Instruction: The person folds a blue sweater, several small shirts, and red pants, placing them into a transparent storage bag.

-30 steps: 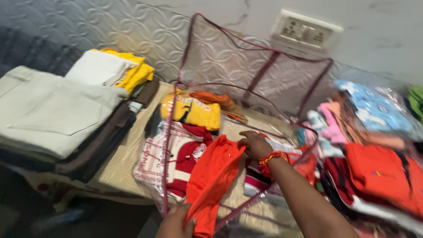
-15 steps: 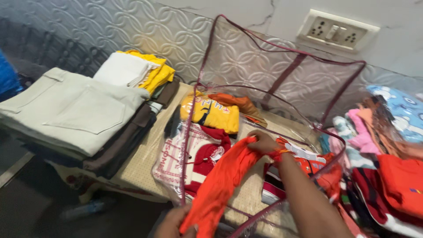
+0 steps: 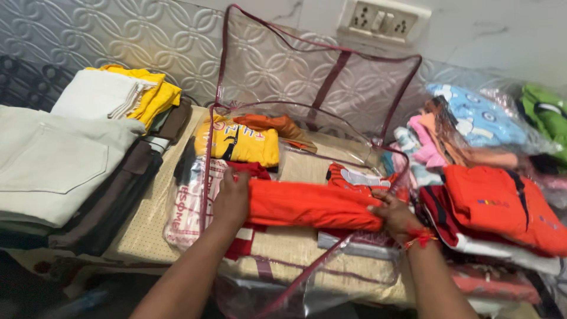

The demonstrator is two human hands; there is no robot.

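A folded orange garment (image 3: pixel 310 204) lies stretched sideways inside a clear plastic storage bag with maroon piping (image 3: pixel 322 82), whose lid stands open against the wall. My left hand (image 3: pixel 231 198) holds the garment's left end. My right hand (image 3: pixel 397 214), with a red thread at the wrist, grips its right end. Behind it in the bag lie a folded yellow shirt (image 3: pixel 242 142) and a red and white garment (image 3: pixel 251 171).
A stack of beige, brown and dark trousers (image 3: pixel 65 171) sits at the left, with white and yellow folded cloths (image 3: pixel 121 94) behind. Piles of packed colourful clothes (image 3: pixel 490 171) fill the right. A wall socket plate (image 3: pixel 384 20) is above the bag.
The orange garment was held lengthwise toward me; now it is turned crosswise and laid inside the bag. My left hand has moved up from the near edge to its left end, my right to its right end.
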